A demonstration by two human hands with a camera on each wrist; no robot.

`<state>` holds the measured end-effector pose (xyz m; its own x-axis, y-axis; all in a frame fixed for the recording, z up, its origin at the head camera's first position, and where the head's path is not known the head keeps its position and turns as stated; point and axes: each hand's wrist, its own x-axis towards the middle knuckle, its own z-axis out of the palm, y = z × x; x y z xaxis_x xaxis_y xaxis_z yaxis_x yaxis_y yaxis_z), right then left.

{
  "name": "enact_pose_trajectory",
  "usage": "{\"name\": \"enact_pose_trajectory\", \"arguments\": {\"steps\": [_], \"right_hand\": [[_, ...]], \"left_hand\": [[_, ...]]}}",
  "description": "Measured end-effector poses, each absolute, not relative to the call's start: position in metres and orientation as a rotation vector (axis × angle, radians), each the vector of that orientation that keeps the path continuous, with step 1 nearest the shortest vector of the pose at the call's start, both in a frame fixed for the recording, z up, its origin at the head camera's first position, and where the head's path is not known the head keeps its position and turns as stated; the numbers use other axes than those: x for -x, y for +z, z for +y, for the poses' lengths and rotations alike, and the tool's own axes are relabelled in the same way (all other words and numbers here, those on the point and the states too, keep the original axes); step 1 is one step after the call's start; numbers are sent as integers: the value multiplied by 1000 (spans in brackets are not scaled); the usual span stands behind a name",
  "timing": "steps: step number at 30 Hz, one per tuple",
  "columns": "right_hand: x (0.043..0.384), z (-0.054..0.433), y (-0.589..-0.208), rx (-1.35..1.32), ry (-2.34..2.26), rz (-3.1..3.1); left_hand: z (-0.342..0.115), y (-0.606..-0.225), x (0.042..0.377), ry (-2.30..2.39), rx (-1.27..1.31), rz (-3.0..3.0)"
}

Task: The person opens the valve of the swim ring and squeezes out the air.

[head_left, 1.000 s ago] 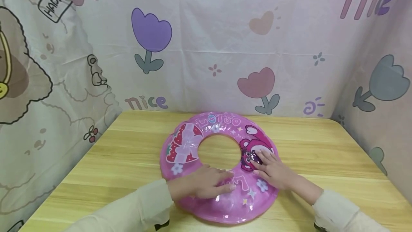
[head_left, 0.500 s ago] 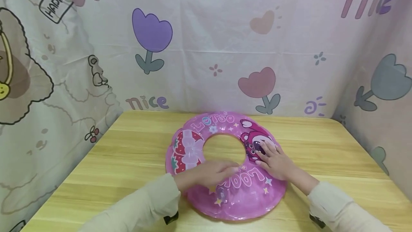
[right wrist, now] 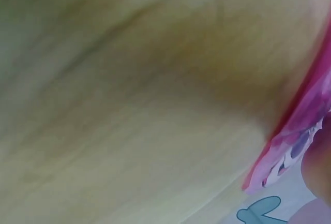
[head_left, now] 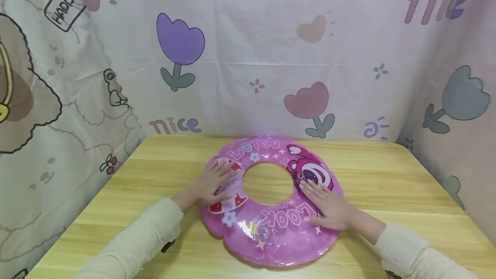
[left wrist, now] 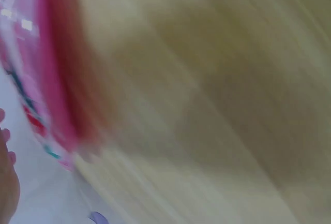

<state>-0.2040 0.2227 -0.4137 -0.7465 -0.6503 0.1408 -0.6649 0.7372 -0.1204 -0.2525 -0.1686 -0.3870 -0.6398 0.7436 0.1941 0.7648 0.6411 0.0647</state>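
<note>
A pink inflatable swim ring (head_left: 279,244), printed with strawberries, a bear and lettering, lies flat near the middle of the table. Over the strawberry print on its left side, my left hand (head_left: 211,184) spreads its fingers. My right hand (head_left: 327,206) lies with straight fingers on the right side, partly covering the bear. In the left wrist view the ring's edge (left wrist: 57,79) shows at the left, with a bit of the hand beside it. The right wrist view has the edge of the ring (right wrist: 289,141) at the right, next to a blurred part of the hand.
The wood-grain table (head_left: 387,184) extends on both sides of the ring. Behind it hangs a pale printed curtain (head_left: 248,25) with tulips and the word nice, and more printed cloth closes off the left and right sides.
The ring has shifted slightly right, its print turned a little. My left hand has moved from the ring's front part to its left side; my right hand stays on the right side.
</note>
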Motion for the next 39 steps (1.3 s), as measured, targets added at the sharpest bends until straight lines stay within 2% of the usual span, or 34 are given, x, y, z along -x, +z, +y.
{"name": "enact_pose_trajectory", "arguments": {"steps": [7, 18, 33, 39], "right_hand": [[201, 222, -416, -1036, 350, -2902], [203, 220, -424, -1039, 419, -2944], [205, 217, -425, -1008, 310, -2993], [204, 214, -425, -989, 260, -3005]], "left_hand": [[-178, -399, 249, -51, 1288, -2783], [-176, -423, 247, -109, 1274, -2811], [-167, -423, 244, -155, 1275, -2877], [-163, -421, 241, -30, 1224, -2899]]}}
